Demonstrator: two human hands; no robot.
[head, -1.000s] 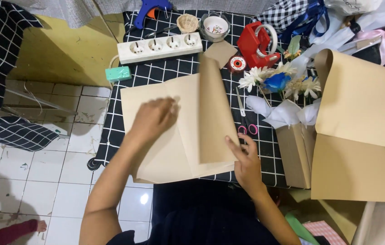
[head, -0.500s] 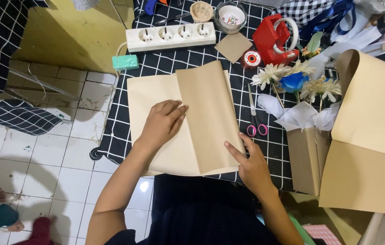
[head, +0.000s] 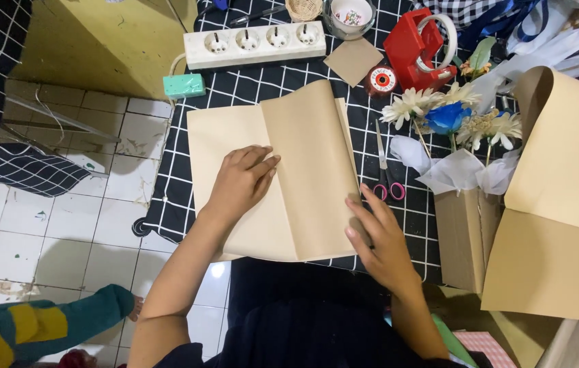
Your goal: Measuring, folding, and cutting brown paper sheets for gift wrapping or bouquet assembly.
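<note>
A sheet of brown kraft paper (head: 303, 143) lies folded over on a black cloth with a white grid (head: 180, 204). My left hand (head: 238, 180) rests flat on the paper, fingers pointing right against the edge of the folded flap. My right hand (head: 378, 235) presses with spread fingers on the flap's lower right corner. Neither hand holds anything. Scissors with pink handles (head: 388, 177) lie just right of the paper, close to my right hand.
A white power strip (head: 255, 42), a red tape dispenser (head: 415, 44), a small brown card (head: 353, 61) and a red thread spool (head: 382, 80) sit at the far edge. Artificial flowers (head: 449, 116) and a large kraft paper sheet (head: 562, 204) fill the right. Another person's sleeve (head: 37, 327) shows at lower left.
The raised flap of the brown paper has been laid down flat. My left hand slid right to the flap's edge, and my right hand stays on the lower right corner.
</note>
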